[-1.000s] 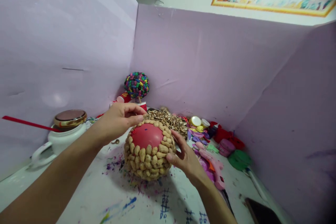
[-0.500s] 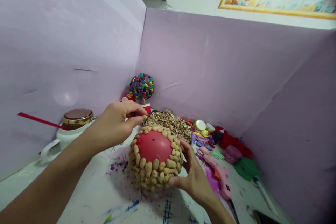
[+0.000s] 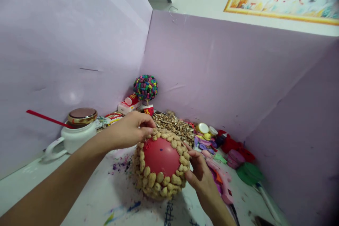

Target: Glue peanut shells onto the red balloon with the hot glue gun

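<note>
A red balloon (image 3: 160, 155) ringed with glued peanut shells (image 3: 159, 180) stands on the paint-stained white table (image 3: 87, 197). My left hand (image 3: 132, 132) reaches over its top left, fingers pinched together on the shell rim at the back. My right hand (image 3: 200, 173) cups the balloon's right side, fingers curled against the shells. A bare red patch faces me in the middle.
A pile of peanut shells (image 3: 174, 125) lies behind the balloon. A multicoloured ball on a stick (image 3: 145, 87) stands in a red cup at the corner. A white jug with a gold lid (image 3: 76, 130) is at left. A pink glue gun (image 3: 221, 180), balloons and lids lie right. Purple panels wall the table.
The balloon has been turned and tilted a little, its red patch now facing more toward me. My left hand has dropped onto the rim; my right hand slid lower on the side.
</note>
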The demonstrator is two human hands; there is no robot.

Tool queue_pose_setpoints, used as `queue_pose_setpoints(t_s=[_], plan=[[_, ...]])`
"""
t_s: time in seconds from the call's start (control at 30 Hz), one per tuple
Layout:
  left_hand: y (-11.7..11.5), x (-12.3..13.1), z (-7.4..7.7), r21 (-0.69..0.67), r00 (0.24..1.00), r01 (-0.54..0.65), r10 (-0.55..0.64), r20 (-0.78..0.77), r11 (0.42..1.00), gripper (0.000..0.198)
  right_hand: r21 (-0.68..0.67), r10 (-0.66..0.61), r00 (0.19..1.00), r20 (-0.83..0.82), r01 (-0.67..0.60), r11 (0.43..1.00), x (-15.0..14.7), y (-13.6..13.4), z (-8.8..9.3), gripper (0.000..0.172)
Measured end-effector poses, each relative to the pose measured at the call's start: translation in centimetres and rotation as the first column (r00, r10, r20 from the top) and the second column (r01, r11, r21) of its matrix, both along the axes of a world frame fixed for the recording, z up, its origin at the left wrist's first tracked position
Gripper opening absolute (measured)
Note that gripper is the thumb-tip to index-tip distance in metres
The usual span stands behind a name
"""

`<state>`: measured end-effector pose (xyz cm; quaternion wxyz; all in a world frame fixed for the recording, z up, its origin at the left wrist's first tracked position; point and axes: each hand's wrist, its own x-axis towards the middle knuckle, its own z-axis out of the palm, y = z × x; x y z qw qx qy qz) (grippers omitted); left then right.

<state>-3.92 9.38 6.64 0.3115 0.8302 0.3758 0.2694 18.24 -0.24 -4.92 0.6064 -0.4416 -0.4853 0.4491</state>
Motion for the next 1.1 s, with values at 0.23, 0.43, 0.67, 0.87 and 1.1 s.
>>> queue_pose_setpoints(t_s=[0.23, 0.43, 0.67, 0.87, 1.1], plan=[[0.5, 0.7, -0.8, -0.041, 1.000, 0.028, -0.028, -0.006, 0.999, 0.017, -0.034, -0.144, 0.989, -0.033, 0.143, 0.989, 0.5, 0.4, -0.4, 0.040], [0.6, 1.1, -1.3, -0.128, 0.995, 0.069, -0.059, 0.083, 0.989, 0.016, -0.152, -0.009, 0.980, -0.199, -0.022, 0.988, -0.5, 0.0, 0.5, 0.060], [0.1, 1.7, -1.2, -0.242, 0.969, 0.098, -0.038, 0.242, 0.965, 0.015, -0.265, 0.051, 0.935, -0.351, -0.152, 0.952, 0.3, 0.0, -0.2, 0.057], [-0.6, 2.0, -0.7, -0.193, 0.980, 0.062, -0.023, 0.200, 0.979, 0.016, -0.135, -0.022, 0.950, -0.312, -0.021, 0.991, -0.2, 0.6, -1.5, 0.068], [-1.6, 2.1, -1.0, 0.053, 0.999, -0.004, 0.002, 0.039, 0.999, 0.014, -0.139, -0.007, 0.942, -0.336, -0.042, 0.989, -0.2, 0.5, -1.8, 0.071]])
